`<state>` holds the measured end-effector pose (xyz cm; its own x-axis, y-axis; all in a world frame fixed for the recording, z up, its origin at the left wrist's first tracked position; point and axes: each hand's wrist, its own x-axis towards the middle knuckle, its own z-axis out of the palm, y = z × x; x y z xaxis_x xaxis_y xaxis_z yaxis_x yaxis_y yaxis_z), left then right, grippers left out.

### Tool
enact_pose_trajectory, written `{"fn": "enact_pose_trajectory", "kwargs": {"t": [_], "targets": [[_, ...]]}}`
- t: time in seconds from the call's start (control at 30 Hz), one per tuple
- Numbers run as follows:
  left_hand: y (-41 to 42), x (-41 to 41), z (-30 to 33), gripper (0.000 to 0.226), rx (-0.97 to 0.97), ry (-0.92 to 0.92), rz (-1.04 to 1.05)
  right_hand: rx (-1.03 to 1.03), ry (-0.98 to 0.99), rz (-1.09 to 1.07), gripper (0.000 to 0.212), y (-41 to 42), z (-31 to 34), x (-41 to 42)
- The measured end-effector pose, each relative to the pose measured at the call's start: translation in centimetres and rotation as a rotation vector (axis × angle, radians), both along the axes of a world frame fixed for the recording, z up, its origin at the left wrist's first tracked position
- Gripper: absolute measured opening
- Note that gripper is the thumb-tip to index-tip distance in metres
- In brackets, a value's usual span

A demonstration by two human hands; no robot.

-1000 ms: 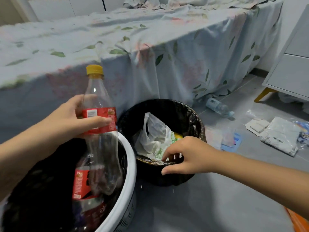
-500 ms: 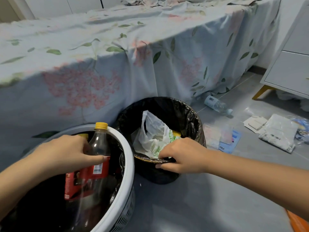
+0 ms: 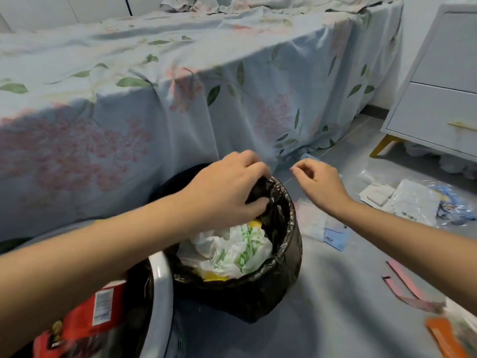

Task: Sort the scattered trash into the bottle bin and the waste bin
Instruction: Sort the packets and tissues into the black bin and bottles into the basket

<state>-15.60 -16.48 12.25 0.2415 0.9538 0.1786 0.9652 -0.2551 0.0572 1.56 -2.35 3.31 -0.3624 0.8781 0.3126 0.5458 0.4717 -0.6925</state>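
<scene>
Over waste bin (image 3: 271,290) | left hand (image 3: 227,192) grips liner (image 3: 260,192) | right hand (image 3: 320,184) loosely curled, empty

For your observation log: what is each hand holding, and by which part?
The left hand grips the black bin liner at its far rim edge. The right hand holds nothing, its fingers loosely curled.

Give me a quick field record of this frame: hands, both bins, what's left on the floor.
left hand: grips the black liner at the far rim of the waste bin
right hand: fingers loosely curled, holds nothing, right of the bin's far rim
waste bin contents: crumpled white-green plastic bag, something yellow
bottle bin: white rim, red-labelled bottle inside
floor trash: white packet, blue card, pink strip, orange wrapper
</scene>
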Motion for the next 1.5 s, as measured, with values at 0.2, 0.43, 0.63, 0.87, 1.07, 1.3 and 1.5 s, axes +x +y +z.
{"fn": "enact_pose_trajectory", "kwargs": {"t": [0.2,0.43,0.63,0.87,1.07,1.3,1.5], "targets": [[10.2,-2.3,-3.5,0.057,-0.15,0.148,0.057,-0.179,-0.264,-0.154,0.033,6.8,-4.9,3.7],[12.7,-4.3,-6.6,0.03,-0.376,-0.011,0.009,-0.266,-0.364,-0.271,0.05,12.7,-10.8,6.8],[12.7,-4.6,-7.0,0.048,-0.309,0.055,0.0,-0.227,-0.301,-0.402,0.063,17.9,-12.9,7.1],[12.6,-4.4,-7.0,0.046,-0.295,0.112,0.017,-0.376,-0.567,-0.265,0.082,21.2,-16.3,6.2],[12.6,-4.6,-7.1,0.05,-0.273,0.119,0.007,-0.355,-0.589,-0.341,0.076,22.3,-17.3,6.3],[12.4,-4.7,-7.2,0.05,-0.25,0.132,0.008,-0.329,-0.469,-0.357,0.062,22.5,-18.4,6.3],[12.4,-4.7,-7.3,0.055,-0.232,0.144,0.007,-0.271,-0.49,-0.334,0.033,20.6,-18.5,6.5]]}}
